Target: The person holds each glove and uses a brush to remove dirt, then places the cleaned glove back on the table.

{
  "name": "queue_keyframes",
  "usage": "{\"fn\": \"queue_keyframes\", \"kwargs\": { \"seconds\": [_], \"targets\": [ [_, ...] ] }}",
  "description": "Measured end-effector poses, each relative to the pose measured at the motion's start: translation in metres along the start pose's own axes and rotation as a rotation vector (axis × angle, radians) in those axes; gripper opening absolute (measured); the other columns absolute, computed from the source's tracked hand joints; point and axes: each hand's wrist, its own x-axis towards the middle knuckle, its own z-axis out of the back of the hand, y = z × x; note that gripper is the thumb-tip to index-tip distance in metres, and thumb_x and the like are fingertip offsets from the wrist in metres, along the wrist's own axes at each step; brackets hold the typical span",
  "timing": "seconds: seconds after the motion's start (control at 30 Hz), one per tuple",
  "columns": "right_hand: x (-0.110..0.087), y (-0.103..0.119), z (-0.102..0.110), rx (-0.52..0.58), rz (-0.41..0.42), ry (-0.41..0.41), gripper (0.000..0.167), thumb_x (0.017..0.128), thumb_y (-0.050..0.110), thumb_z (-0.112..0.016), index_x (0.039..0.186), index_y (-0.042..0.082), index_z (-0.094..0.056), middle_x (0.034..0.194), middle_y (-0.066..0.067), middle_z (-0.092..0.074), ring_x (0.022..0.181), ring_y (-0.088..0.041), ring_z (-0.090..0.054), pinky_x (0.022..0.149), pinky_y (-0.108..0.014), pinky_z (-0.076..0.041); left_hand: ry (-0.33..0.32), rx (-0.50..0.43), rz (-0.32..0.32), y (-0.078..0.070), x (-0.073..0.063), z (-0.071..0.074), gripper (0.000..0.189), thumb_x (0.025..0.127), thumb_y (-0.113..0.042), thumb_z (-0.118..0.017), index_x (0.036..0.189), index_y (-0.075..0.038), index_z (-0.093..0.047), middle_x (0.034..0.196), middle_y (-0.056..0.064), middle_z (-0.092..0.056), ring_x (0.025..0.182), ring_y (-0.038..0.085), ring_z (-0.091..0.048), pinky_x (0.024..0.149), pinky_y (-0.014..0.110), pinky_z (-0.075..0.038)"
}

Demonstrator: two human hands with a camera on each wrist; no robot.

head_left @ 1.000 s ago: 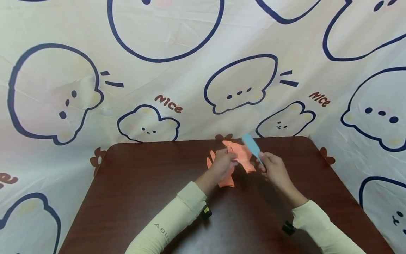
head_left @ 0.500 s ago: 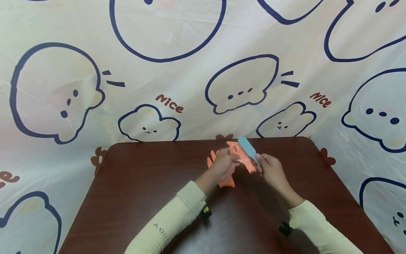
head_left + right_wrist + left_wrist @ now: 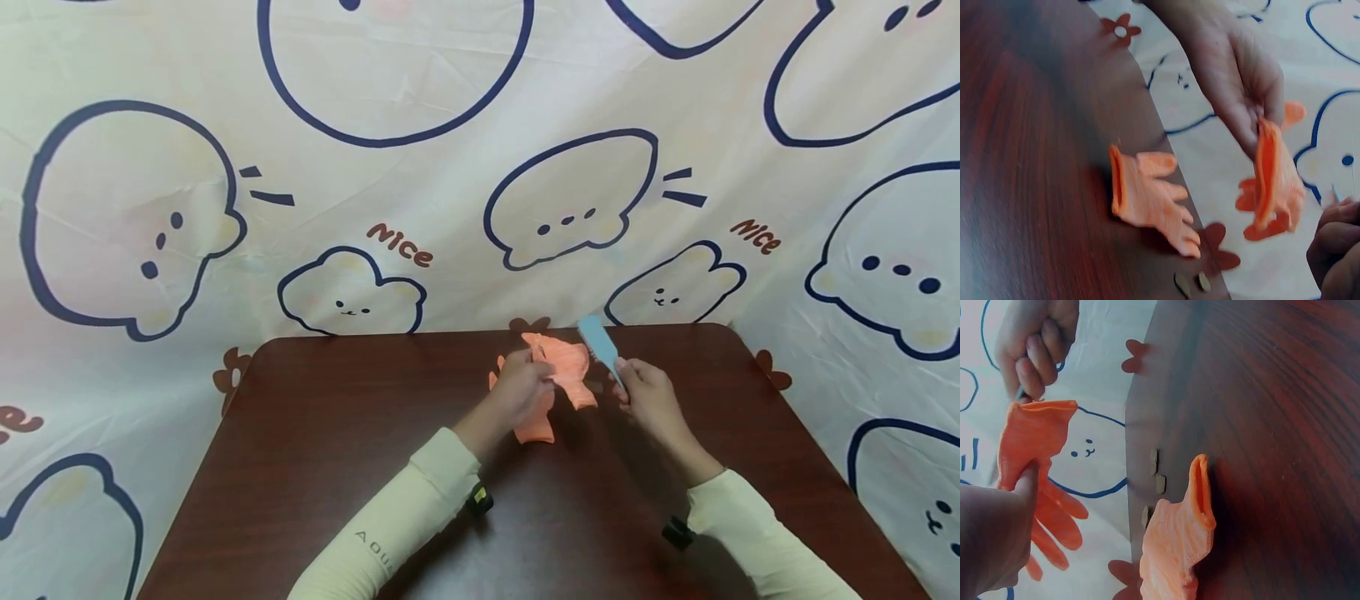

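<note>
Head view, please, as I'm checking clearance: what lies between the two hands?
The head view shows an orange glove and blue brush between left hand and right hand.

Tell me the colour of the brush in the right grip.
The brush is light blue; it shows best in the head view.

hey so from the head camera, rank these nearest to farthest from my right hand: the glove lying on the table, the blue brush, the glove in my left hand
1. Blue brush: gripped in your right hand.
2. Raised glove, in your left hand: just left of the brush.
3. Resting glove, on the table: farther left, partly hidden by your left hand.
</note>
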Motion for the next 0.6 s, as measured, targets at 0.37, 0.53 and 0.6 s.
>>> {"fn": "queue_keyframes", "kwargs": {
  "seconds": [0.37, 0.53, 0.6],
  "targets": [
    [-0.012, 0.010, -0.018, -0.070, 0.011, 0.095, 0.050, 0.107, 0.049, -0.044, 0.096, 0.002, -0.056, 0.070, -0.003, -0.049, 0.052, -0.012, -0.039, 0.043, -0.026, -0.034, 0.058, -0.018, 0.037, 0.000, 0.003, -0.001, 0.047, 0.103, 0.004, -0.047, 0.149, 0.008, -0.040, 0.158, 0.017, -0.043, 0.149, 0.033, -0.039, 0.122, 0.054, -0.031],
    [-0.010, 0.009, -0.014, -0.168, 0.021, 0.008, 0.053, 0.107, 0.052, -0.044, 0.091, 0.002, -0.056, 0.070, -0.004, -0.051, 0.056, -0.014, -0.043, 0.047, -0.028, -0.038, 0.031, -0.024, 0.015, 0.001, 0.003, -0.002, 0.011, 0.102, 0.006, -0.046, 0.093, -0.002, -0.047, 0.131, 0.012, -0.048, 0.140, 0.031, -0.044, 0.120, 0.055, -0.035],
    [-0.007, 0.008, -0.012, -0.175, 0.026, -0.017, 0.054, 0.107, 0.052, -0.044, 0.089, 0.002, -0.054, 0.070, -0.004, -0.051, 0.056, -0.014, -0.043, 0.048, -0.028, -0.038, 0.027, -0.021, 0.003, 0.001, 0.004, -0.002, 0.026, 0.101, 0.006, -0.046, 0.081, -0.007, -0.038, 0.115, 0.008, -0.043, 0.123, 0.026, -0.050, 0.118, 0.055, -0.038]
  ]
}}
